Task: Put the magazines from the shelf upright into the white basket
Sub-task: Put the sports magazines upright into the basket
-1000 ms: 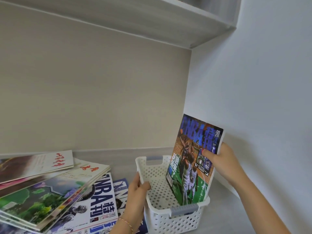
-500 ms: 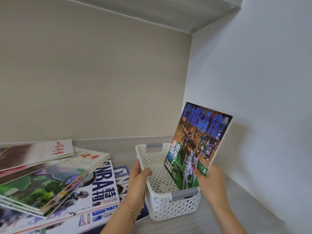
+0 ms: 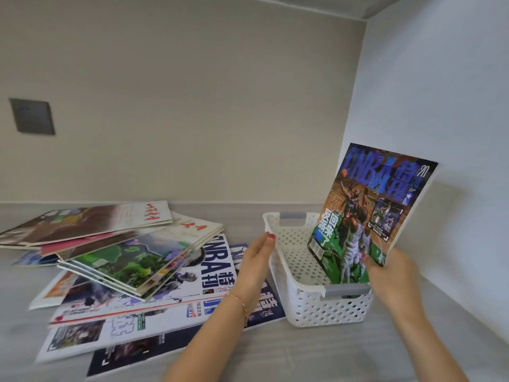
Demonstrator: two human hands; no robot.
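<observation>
A white perforated basket (image 3: 303,271) with grey handles stands on the grey shelf near the right wall. A basketball magazine (image 3: 369,213) with a blue title stands upright in it, leaning toward the right side. My right hand (image 3: 391,274) grips the magazine's lower right corner from outside the basket. My left hand (image 3: 254,263) lies with straight fingers against the basket's left rim. A loose pile of magazines (image 3: 132,260) lies flat to the left of the basket.
The white side wall (image 3: 440,133) rises close behind the basket on the right. The beige back wall carries a dark square plate (image 3: 32,116) at the left. Bare grey shelf surface (image 3: 303,354) lies in front of the basket.
My left hand has let go of the basket's rim and now lies flat beside it. My right hand slid from the magazine's upper edge to its lower corner. The view has tilted down and left.
</observation>
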